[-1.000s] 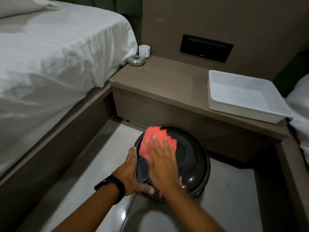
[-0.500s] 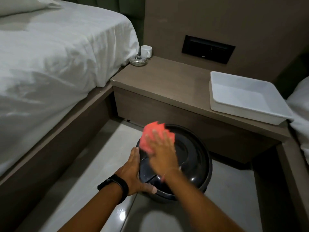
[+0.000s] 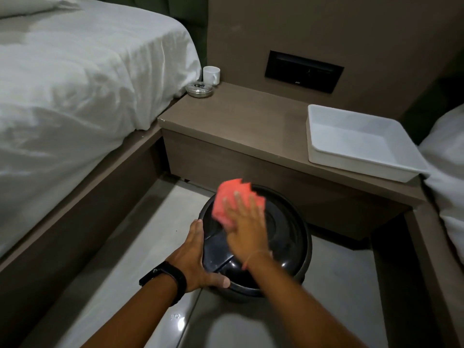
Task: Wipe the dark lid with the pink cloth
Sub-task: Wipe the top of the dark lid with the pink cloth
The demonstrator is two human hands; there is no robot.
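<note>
Here, mid-wipe, a crumpled pink cloth [image 3: 232,200] is pressed by the flat, spread right hand [image 3: 247,229] onto the far-left part of a glossy dark round lid [image 3: 281,237] on the floor, its rim steadied by the left hand [image 3: 194,259], fingers [image 3: 198,228] curved open; the right side seems unwiped.

The bin [image 3: 256,244] stands on the floor [image 3: 140,222] before the bedside shelf [image 3: 251,121], right of the bed [image 3: 75,79]. On the shelf, a mug [image 3: 211,75] and ashtray [image 3: 199,89] sit at left, a tray [image 3: 361,146] at right.
</note>
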